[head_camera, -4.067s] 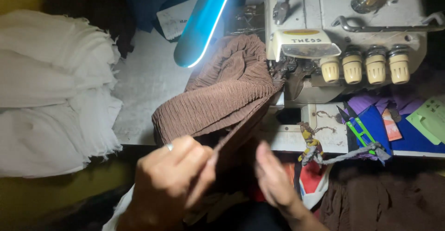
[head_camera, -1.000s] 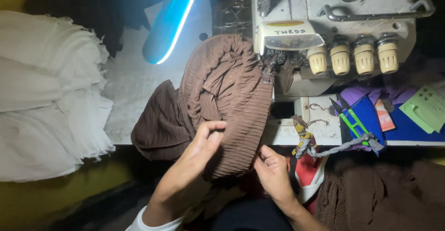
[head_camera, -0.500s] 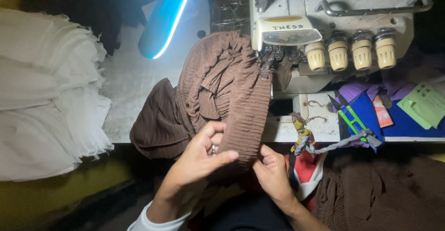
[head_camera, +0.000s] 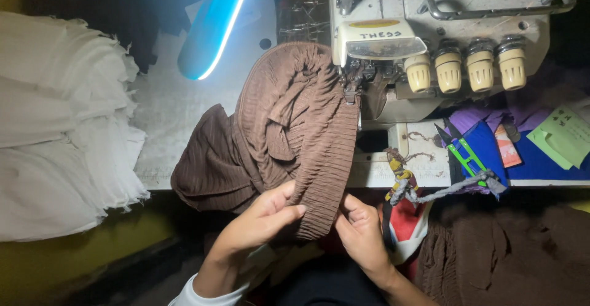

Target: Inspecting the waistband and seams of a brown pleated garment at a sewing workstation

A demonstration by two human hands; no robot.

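A bundle of brown ribbed fabric (head_camera: 289,128) lies on the machine table, its right edge running up under the presser foot of a white overlock sewing machine (head_camera: 430,29). My left hand (head_camera: 261,217) pinches the near end of the fabric strip between thumb and fingers. My right hand (head_camera: 359,232) grips the same strip's right edge just below the table's front edge. Both hands hold the cloth taut toward me.
A stack of white cloth (head_camera: 61,128) fills the left side. A lit blue tube lamp (head_camera: 215,26) slants over the table. Green thread snips (head_camera: 464,152), coloured paper tags (head_camera: 562,134) and a small hanging charm (head_camera: 399,177) lie right of the machine. More brown fabric (head_camera: 510,251) hangs lower right.
The fabric bundle has been turned and spread since the oldest frame. Over the last second both hands shifted slightly, keeping hold of the strip's near end; the view has drifted a little.
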